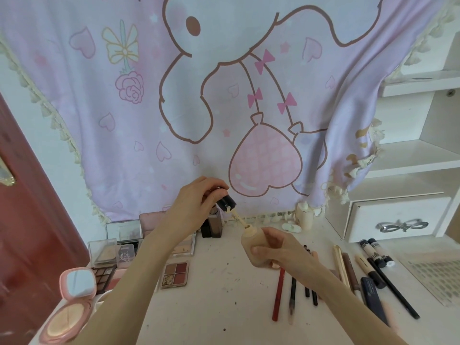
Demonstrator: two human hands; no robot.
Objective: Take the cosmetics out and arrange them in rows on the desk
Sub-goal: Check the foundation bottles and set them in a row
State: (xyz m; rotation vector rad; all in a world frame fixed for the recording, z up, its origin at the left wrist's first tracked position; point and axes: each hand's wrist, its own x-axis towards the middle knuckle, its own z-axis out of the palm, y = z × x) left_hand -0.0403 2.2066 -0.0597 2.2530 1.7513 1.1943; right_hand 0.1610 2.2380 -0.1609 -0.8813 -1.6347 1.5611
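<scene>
The right hand (278, 247) has its grip wrapped around a beige foundation bottle (256, 247), fingers curled round the body, holding it tilted above the tabletop (224, 295). The left hand (199, 202) pinches the black dropper cap (226, 201) just above the bottle's neck, its fingertips closed on the cap, and the cream-coated dropper stem (239, 219) reaches down into the bottle's mouth.

Taking the bottle as the landmark: to its left lie the eyeshadow palettes (175, 273) and clear compacts, and further left an open pink compact (72, 302). To its right, pencils and pens (293, 295) lie roughly parallel, with tubes beyond them. Behind it stands a dark square bottle (215, 225).

The likely trouble is spillage. The bottle is open and tilted, so liquid could run from its mouth, or the stem could drip onto the tabletop or the pencils below if it is lifted clear. A slack grip on the smooth bottle could let it drop onto that row and scatter it.

Whether the cap is being screwed on or drawn off cannot be told. The right forearm covers part of the pencil row, the left forearm covers some palettes, and the container the cosmetics come from is not in view. Labels are too blurred to read.
</scene>
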